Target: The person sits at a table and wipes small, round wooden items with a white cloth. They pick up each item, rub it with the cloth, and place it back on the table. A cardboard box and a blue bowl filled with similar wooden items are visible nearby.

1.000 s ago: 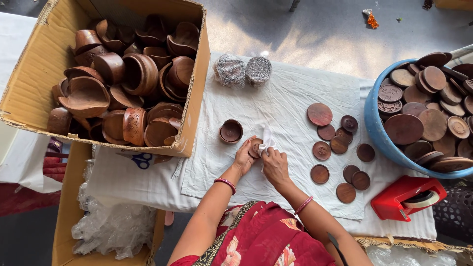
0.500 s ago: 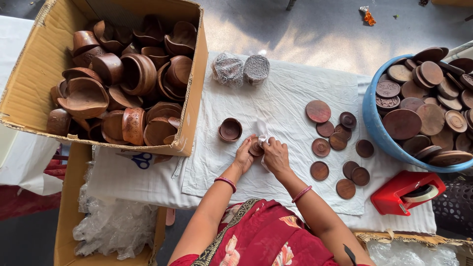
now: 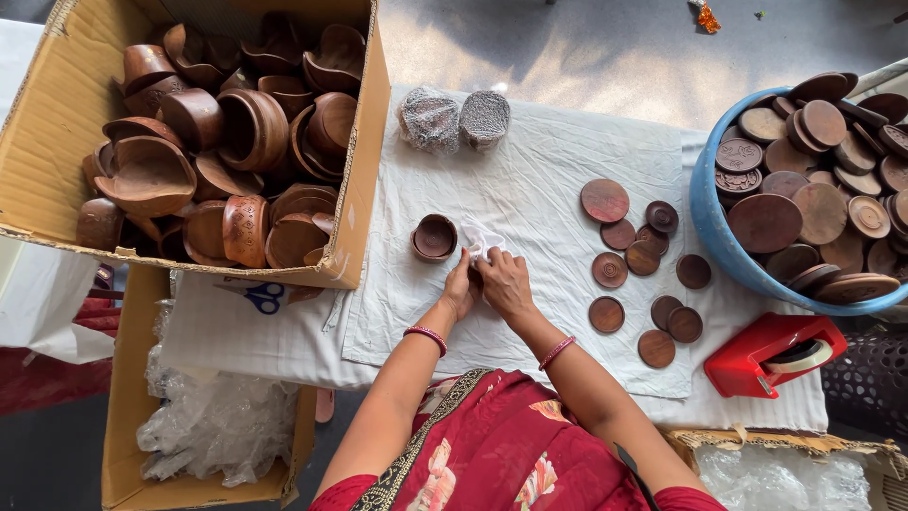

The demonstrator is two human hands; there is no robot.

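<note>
White wrap (image 3: 482, 237) upward from hands (image 3: 487, 284)

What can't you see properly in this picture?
- Head view: the thing between the left hand and right hand is covered by fingers and white paper.
- The tub of wooden lids is cut off by the right edge.
- The two wrapped bundles: the wrap blurs their contents.

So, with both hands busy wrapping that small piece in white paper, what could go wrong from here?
The left hand lies close to the loose small bowl; a wider move might knock it. The thin white paper could tear between the hands, as the right hand presses on it. The round lids lie loose and could slide if the cloth gets pulled.
</note>
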